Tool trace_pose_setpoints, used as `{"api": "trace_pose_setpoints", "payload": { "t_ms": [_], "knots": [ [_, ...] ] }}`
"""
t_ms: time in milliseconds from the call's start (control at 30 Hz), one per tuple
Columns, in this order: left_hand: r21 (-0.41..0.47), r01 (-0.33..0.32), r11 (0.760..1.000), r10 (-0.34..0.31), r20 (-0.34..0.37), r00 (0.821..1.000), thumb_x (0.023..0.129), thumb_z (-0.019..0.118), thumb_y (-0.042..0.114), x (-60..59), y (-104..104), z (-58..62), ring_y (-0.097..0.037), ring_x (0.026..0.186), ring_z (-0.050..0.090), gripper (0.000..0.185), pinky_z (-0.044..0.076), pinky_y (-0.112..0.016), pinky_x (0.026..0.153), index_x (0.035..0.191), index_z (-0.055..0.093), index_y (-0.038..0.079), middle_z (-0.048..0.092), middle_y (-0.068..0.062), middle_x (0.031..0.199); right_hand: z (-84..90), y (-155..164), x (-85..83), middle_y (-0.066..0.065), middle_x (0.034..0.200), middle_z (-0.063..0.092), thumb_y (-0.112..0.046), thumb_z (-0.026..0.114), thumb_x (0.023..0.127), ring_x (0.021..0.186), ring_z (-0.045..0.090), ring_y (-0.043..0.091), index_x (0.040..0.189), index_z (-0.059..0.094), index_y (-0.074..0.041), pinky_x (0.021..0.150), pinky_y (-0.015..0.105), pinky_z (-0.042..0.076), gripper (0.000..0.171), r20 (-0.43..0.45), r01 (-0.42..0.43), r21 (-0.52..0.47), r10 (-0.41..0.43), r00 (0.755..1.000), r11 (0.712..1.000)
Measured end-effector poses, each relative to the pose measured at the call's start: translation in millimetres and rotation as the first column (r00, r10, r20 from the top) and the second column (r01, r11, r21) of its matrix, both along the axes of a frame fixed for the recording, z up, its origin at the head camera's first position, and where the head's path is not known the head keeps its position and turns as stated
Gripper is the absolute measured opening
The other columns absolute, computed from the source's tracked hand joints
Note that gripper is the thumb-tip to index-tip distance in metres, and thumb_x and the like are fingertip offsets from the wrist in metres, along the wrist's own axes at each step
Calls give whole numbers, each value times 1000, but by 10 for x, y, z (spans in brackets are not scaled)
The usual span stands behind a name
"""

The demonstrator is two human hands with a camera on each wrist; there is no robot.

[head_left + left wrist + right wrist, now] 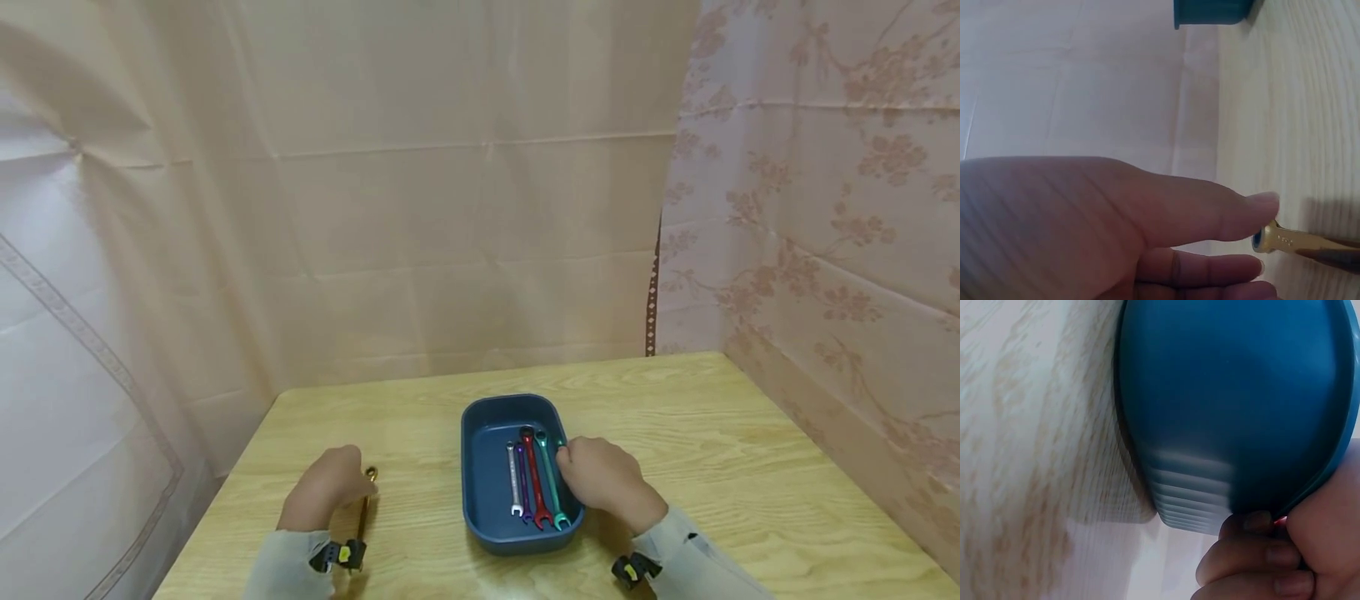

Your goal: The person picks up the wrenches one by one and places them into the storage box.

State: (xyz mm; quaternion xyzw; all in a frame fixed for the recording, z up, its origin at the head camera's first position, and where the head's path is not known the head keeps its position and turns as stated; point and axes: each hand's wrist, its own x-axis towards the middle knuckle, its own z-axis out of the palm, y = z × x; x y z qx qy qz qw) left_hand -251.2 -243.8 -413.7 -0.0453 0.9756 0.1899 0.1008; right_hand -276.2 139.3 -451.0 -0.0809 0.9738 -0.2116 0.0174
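Note:
My left hand (324, 486) pinches a gold combination wrench (363, 512) left of the bin. The wrench's ring end is by the thumb and fingertips in the left wrist view. My right hand (602, 477) grips the right rim of a blue plastic bin (472, 467), fingers bent against its outer wall in the right wrist view. Inside the bin, several wrenches lie side by side: a silver wrench (513, 479), a purple wrench (523, 487), a red wrench (536, 483) and a green wrench (551, 479). Another green bit by the right thumb is mostly hidden.
The bin stands mid-table on a light wood-grain tabletop (712, 442). A plain beige cloth (450, 208) hangs behind the table's far edge, and a flowered cloth (840, 208) hangs along the right side.

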Motion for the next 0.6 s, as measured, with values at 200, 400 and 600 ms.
{"api": "trace_pose_setpoints", "payload": {
  "t_ms": [200,400,600],
  "knots": [
    [-35,2,999,-2,12,1000,82,80,12,-32,-33,-62,-24,72,54,30,44,-36,63,101,65,-5,59,-9,84,-15,2,8,2,60,51,-35,39,107,51,48,18,66,53,-16,46,32,33,48,-1,4,-5,-4,1000,1000],
    [-39,9,999,-8,23,1000,80,78,9,-47,-40,-101,-24,70,55,27,44,-35,63,99,64,-5,58,-10,83,-9,2,11,2,60,51,-34,40,107,51,48,18,66,53,-16,46,32,33,47,0,-3,-6,3,1000,1000],
    [-32,12,999,-12,17,1000,79,76,5,-55,-44,-122,-22,64,54,19,41,-32,57,92,65,-2,58,-10,77,-2,-5,12,2,61,52,-35,40,107,52,48,18,66,54,-16,47,32,33,47,5,0,-6,0,1000,1000]
  ]
}}
